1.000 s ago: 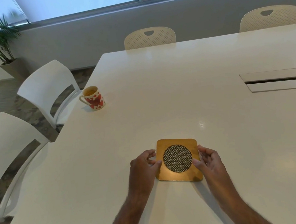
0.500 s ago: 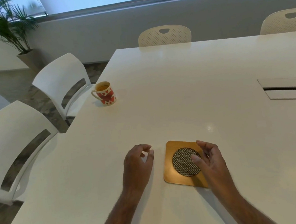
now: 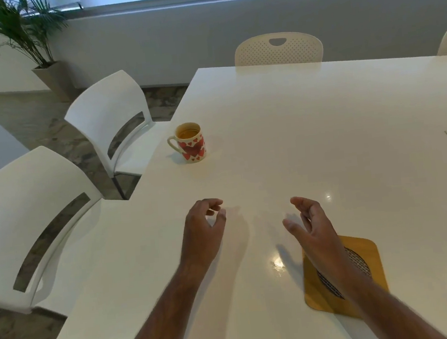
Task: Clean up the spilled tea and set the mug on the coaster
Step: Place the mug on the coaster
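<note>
A white mug point(image 3: 190, 143) printed with red hearts is seen standing upright on the white table point(image 3: 309, 133), its handle turned left toward the table edge and amber tea visible inside. It is placed well beyond the left hand point(image 3: 204, 227), which is held empty with fingers loosely curled. The right hand point(image 3: 311, 223) is likewise relaxed and empty, its forearm crossing the square wooden coaster point(image 3: 367, 259) with a dark woven centre.

The mug point(image 3: 190, 142) stands on the table point(image 3: 321, 121) near its left edge, well apart from the coaster point(image 3: 367, 262) lying nearer and to the right; two chairs point(image 3: 108, 117) sit left of the table; another chair point(image 3: 277, 48) stands behind it; a potted plant point(image 3: 26, 32) stands far left.
</note>
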### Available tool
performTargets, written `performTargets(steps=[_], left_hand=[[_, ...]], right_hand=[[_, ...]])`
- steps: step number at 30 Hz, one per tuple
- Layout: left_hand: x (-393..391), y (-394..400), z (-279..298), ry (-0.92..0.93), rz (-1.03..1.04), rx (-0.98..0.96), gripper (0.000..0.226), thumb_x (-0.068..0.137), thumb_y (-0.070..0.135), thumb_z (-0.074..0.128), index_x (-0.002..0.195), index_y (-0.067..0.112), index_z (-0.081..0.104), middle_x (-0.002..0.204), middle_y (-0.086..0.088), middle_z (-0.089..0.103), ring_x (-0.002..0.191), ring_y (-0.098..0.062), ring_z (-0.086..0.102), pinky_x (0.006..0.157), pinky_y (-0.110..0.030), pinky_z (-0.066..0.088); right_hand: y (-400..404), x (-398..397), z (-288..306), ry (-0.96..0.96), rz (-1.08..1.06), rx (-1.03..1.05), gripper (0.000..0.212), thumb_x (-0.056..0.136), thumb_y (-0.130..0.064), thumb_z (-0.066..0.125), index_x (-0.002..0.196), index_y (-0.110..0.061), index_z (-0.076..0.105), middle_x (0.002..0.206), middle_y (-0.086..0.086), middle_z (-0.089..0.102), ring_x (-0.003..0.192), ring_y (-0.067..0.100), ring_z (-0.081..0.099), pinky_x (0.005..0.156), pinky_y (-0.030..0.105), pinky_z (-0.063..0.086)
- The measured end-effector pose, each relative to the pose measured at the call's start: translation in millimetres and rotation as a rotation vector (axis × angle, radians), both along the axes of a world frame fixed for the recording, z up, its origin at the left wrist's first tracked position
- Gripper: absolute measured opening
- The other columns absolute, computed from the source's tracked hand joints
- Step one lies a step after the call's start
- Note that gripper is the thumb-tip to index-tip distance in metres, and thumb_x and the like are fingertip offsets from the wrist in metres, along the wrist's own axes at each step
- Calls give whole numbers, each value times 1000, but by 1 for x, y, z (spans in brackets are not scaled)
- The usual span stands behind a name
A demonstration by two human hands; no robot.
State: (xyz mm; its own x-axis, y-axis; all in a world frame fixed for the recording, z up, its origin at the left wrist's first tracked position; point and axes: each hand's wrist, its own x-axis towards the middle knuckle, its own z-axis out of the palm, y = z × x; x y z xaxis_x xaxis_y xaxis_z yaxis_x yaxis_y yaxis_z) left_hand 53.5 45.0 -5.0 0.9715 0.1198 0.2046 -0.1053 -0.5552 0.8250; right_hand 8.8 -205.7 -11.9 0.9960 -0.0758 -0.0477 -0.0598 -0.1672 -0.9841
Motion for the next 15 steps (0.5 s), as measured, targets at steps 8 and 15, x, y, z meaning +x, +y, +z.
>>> performTargets(steps=[8,15], left_hand=[[68,57,8,62,30,-80,20,98,23,70,116,28,64,117,8,67,108,-4,62,82,-17,53],[125,97,16,95,79,-95,30,99,28,70,127,25,60,127,7,63,113,-10,60,79,-11,47]], right_hand=[[56,77,3,-13,92,-131,56,97,-28,72,145,-29,43,151,-13,49,143,0,42,110,19,36],[110,142,14,1,105,-185,66,95,-36,74,149,-27,37,157,-4,45,144,12,44,115,30,38]])
